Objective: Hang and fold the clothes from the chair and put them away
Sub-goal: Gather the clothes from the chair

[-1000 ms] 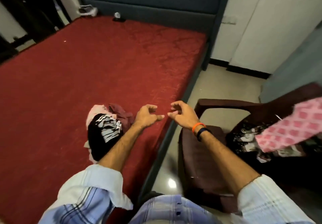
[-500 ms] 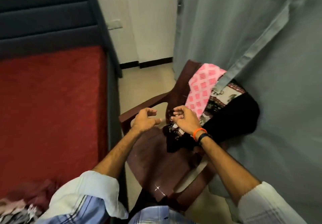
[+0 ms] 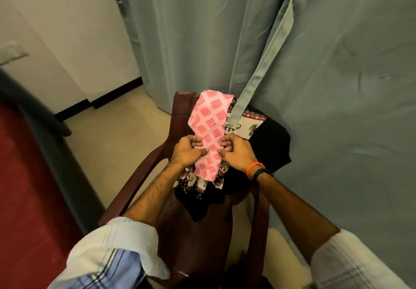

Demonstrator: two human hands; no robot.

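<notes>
A dark brown plastic chair [image 3: 144,183] stands against a grey curtain. Over its back lies a pink cloth with a square pattern [image 3: 211,120]. Under it sits a black garment with cream printed borders [image 3: 272,147]. My left hand [image 3: 186,151] pinches the pink cloth at its left edge. On the right edge of the same cloth, my right hand [image 3: 236,151], with orange and dark wristbands, pinches it. Both hands are level, about halfway down the cloth.
A grey curtain [image 3: 337,74] hangs behind and to the right of the chair, and its tie-back strap [image 3: 261,68] drapes onto the clothes. The red bed [image 3: 24,187] with a dark frame lies at the left. Beige floor [image 3: 121,126] runs between bed and chair.
The view swung from the bed to the chair. Both hands, empty before, reached forward and took hold of the pink cloth on the chair back.
</notes>
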